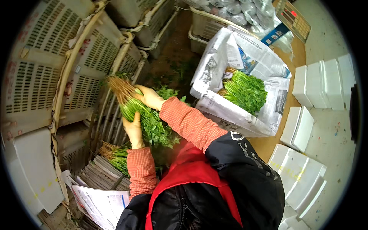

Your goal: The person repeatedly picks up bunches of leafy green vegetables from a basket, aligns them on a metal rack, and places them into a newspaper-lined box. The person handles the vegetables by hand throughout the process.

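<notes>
A bunch of leafy green herbs with long brown roots lies across both hands, roots toward the upper left and leaves toward the lower right. My right hand, in a pale yellow rubber glove, grips it from above near the base of the roots. My left hand, gloved alike, holds the stems from the near side, thumb up; its fingers are hidden beneath. To the right, a newspaper-lined box has more of the same herbs inside, leaves pointing right. Another rooted bunch lies below my left hand.
Stacked plastic crates line the left side. A pile of folded newspapers sits at lower left. Beyond the lined box stand a crate of plastic-wrapped goods and a digital scale. White foam boxes are along the right.
</notes>
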Action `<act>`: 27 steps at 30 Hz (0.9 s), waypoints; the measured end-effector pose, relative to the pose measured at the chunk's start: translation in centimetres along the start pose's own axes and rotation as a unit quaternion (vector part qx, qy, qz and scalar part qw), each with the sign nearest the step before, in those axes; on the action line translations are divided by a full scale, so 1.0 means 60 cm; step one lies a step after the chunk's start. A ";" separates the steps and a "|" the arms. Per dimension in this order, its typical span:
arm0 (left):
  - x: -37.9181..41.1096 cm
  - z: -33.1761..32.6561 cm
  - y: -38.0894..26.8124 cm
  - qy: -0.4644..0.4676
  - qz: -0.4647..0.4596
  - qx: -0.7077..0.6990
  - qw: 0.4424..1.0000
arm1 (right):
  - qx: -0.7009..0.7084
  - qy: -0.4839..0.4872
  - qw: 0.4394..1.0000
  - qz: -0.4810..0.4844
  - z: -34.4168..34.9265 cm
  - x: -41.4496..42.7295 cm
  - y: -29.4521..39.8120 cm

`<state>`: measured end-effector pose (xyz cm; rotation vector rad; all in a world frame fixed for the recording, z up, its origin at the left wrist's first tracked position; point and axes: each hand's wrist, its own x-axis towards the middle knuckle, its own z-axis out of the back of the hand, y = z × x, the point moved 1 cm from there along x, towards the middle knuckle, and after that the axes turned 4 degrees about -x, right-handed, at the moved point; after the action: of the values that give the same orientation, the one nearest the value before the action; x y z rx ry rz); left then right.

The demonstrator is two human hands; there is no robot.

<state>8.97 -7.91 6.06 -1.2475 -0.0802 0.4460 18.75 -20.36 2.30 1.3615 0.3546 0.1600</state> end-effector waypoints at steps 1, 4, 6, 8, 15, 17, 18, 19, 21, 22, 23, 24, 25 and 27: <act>-0.014 -0.016 -0.032 -0.013 -0.057 -0.006 0.998 | 0.045 -0.016 0.997 0.059 0.029 -0.018 0.020; -0.070 -0.097 -0.162 0.028 -0.119 -0.064 0.990 | 0.026 -0.088 0.990 0.111 0.169 -0.090 0.092; -0.108 -0.177 -0.209 0.062 -0.154 -0.098 0.981 | -0.069 -0.141 0.979 0.131 0.286 -0.161 0.141; -0.157 -0.283 -0.236 0.117 -0.169 -0.194 0.959 | -0.145 -0.172 0.967 0.117 0.395 -0.236 0.171; -0.310 -0.636 -0.148 0.315 -0.055 -0.173 0.931 | -0.377 -0.132 0.916 -0.033 0.690 -0.381 0.050; -0.335 -0.684 -0.104 0.329 -0.069 -0.128 0.933 | -0.376 -0.084 0.914 -0.127 0.726 -0.402 -0.041; -0.331 -0.707 -0.068 0.359 -0.080 -0.017 0.930 | -0.354 -0.094 0.919 -0.143 0.728 -0.411 -0.093; -0.316 -0.718 -0.027 0.375 -0.090 0.100 0.917 | -0.349 -0.079 0.911 -0.206 0.714 -0.400 -0.145; -0.259 -0.712 -0.021 0.494 -0.134 0.411 0.754 | -0.322 -0.090 0.911 -0.239 0.679 -0.387 -0.278; -0.230 -0.716 0.006 0.495 -0.153 0.491 0.701 | -0.322 -0.099 0.911 -0.237 0.643 -0.366 -0.323; -0.215 -0.715 0.031 0.459 -0.196 0.524 0.690 | -0.373 -0.084 0.895 -0.230 0.612 -0.343 -0.390; -0.209 -0.716 0.040 0.462 -0.194 0.519 0.692 | -0.472 -0.088 0.863 -0.160 0.581 -0.333 -0.475; -0.202 -0.711 0.039 0.461 -0.185 0.514 0.700 | -0.491 -0.070 0.847 -0.192 0.557 -0.312 -0.485; -0.207 -0.707 0.026 0.502 -0.176 0.499 0.684 | -0.486 -0.091 0.855 -0.157 0.563 -0.302 -0.491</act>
<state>9.86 -50.15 -7.02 -0.2081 0.7734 -0.5605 10.54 -63.43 -18.01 0.2940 0.2669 -0.0680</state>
